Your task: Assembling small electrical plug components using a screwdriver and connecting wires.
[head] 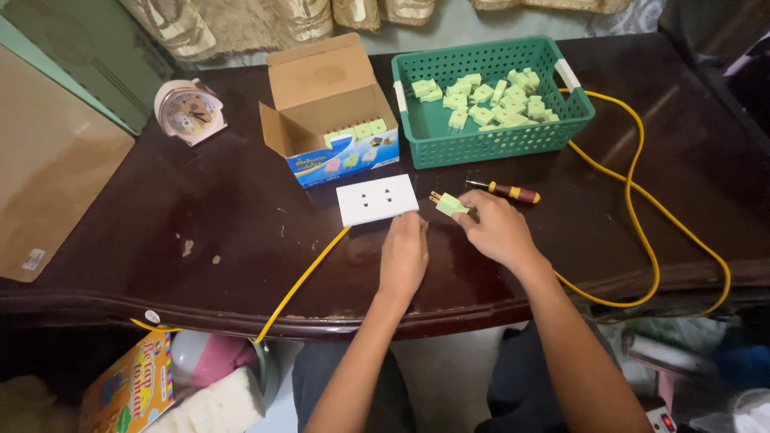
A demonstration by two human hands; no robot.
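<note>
While my left hand (403,255) lies flat, fingers together, just touching the near edge of the white socket plate (377,200) on the dark table (241,232), my right hand (491,228) pinches a pale green plug adapter (448,204), prongs aimed at the plate. Risk: the unheld plate may slide on its yellow cable (301,281), so the prongs miss.

A home: curtains (241,20), alarm clock (190,111), worn wooden table (241,240).

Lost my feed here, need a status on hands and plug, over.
Right hand fingers hold green plug, prongs toward white socket plate. Left hand steadies the plate's edge. Screwdriver lies just behind, nothing between.
</note>
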